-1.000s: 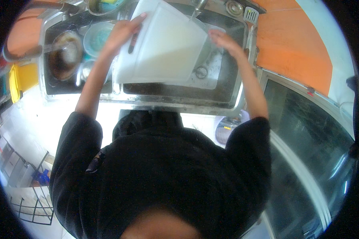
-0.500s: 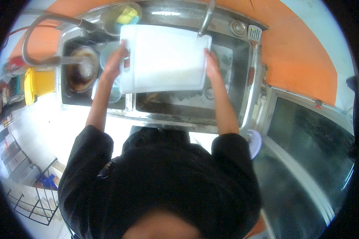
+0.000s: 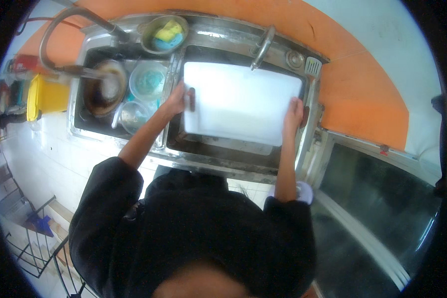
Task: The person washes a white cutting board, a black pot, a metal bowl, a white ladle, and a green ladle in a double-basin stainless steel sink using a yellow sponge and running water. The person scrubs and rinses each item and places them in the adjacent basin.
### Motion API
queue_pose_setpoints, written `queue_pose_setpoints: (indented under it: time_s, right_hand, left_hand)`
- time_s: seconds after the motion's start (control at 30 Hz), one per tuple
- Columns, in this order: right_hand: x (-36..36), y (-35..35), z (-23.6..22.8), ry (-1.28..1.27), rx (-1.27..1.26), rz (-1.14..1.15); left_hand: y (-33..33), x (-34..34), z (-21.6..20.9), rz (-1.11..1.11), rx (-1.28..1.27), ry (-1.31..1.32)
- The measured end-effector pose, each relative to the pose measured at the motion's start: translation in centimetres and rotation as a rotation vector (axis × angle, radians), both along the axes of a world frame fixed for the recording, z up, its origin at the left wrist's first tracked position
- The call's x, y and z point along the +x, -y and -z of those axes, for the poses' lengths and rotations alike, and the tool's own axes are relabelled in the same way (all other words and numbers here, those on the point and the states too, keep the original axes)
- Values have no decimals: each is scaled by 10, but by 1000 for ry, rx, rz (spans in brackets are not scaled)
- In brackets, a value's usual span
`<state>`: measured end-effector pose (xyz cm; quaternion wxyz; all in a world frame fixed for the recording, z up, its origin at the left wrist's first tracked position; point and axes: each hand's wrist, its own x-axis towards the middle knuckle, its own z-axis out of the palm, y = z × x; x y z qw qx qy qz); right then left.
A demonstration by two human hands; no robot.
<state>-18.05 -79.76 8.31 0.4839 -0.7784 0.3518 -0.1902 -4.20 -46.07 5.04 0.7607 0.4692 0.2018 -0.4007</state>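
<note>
A white cutting board with a handle slot lies between my two hands over the right sink basin. My left hand grips its left edge beside the slot. Around the right edge, my right hand is closed with the thumb on top. The metal faucet reaches toward the board's back edge. Beneath the board, another pale flat thing shows in the basin, mostly hidden.
In the left basin, a spray hose points at a brown-stained pan, near clear bowls. A metal bowl with sponges sits behind. A slotted spatula lies at back right. A yellow bin stands left.
In the view, the cutting board has shifted right and down with both hands holding it. The clear bowls and the sponge bowl are now less covered.
</note>
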Motion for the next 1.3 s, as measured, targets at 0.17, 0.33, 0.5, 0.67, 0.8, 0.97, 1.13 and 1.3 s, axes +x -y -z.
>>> queue_pose_setpoints:
  time_s: [0.17, 0.33, 0.5, 0.67, 0.8, 0.97, 1.13, 1.3]
  right_hand:
    - [-24, -6, 26, 526, 225, 319]
    - [-54, 9, 42, 1190, 740, -424]
    - [-82, -13, 25, 933, 1124, -46]
    - [-89, -7, 14, 382, 1043, -68]
    - [-86, 8, 30, 193, 936, -112]
    - [-74, 17, 53, 190, 775, 136]
    - [-51, 22, 63, 266, 647, 130]
    - [-32, 16, 72, 108, 622, 176]
  left_hand:
    - [26, 3, 25, -84, -210, -127]
    - [7, 2, 33, 127, -159, 78]
    - [8, -6, 3, 221, -429, -234]
    - [16, 0, -20, 234, -208, -29]
    - [27, 5, -14, 259, -130, 130]
    - [50, 4, -18, 271, -51, 188]
    - [64, 15, -28, 297, 84, 389]
    - [59, 30, -39, 310, 313, 536]
